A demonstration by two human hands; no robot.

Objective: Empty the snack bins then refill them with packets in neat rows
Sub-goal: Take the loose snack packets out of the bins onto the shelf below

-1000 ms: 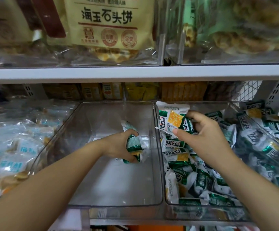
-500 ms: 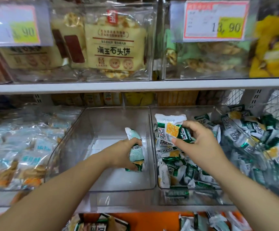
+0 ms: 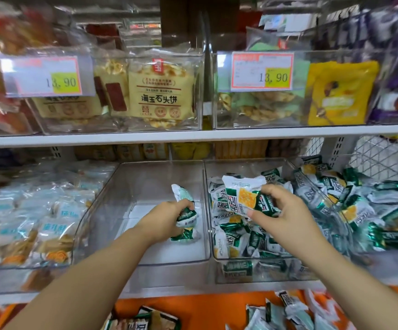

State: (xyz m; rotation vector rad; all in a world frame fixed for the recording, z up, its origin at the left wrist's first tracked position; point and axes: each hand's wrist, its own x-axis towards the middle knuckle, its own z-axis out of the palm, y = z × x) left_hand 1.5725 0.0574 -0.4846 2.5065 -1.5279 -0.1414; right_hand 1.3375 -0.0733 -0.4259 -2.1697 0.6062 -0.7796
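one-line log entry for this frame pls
left hand: grips packet bundle in middle bin | right hand: pinches packet above right bin

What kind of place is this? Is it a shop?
Most likely a shop, in the snack aisle. There are price tags with numbers on them, clear bins holding wrapped snack packets, and long white shelves stacked one above another.
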